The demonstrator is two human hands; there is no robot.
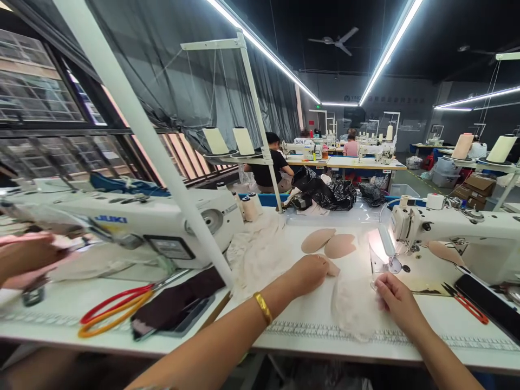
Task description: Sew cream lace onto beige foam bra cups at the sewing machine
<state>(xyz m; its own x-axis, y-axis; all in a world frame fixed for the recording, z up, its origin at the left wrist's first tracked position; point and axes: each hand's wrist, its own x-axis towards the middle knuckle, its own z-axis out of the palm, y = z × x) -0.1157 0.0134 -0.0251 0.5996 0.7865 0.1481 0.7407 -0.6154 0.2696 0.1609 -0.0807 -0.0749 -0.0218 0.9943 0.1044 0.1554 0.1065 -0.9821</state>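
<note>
My left hand (311,275), with a gold bracelet on its wrist, is closed on a beige fabric piece (333,269) whose tip sticks out past the fingers. My right hand (396,298) pinches the upper right edge of a cream fabric piece (353,306) lying on the white table by the front edge. Just beyond my left hand, two beige cup-shaped pieces (340,246) lie flat. The lit needle area of a white sewing machine (459,230) is close behind my right hand. More cream fabric (258,254) is heaped left of my left hand.
Orange-handled snips (471,309) and a black phone (487,303) lie at right. A white pole (162,162) rises at left beside a JUKI machine (162,225), large scissors (114,311) and dark cloth (174,303). Another person's hand (30,254) touches pink fabric. Black plastic bags (325,189) lie behind.
</note>
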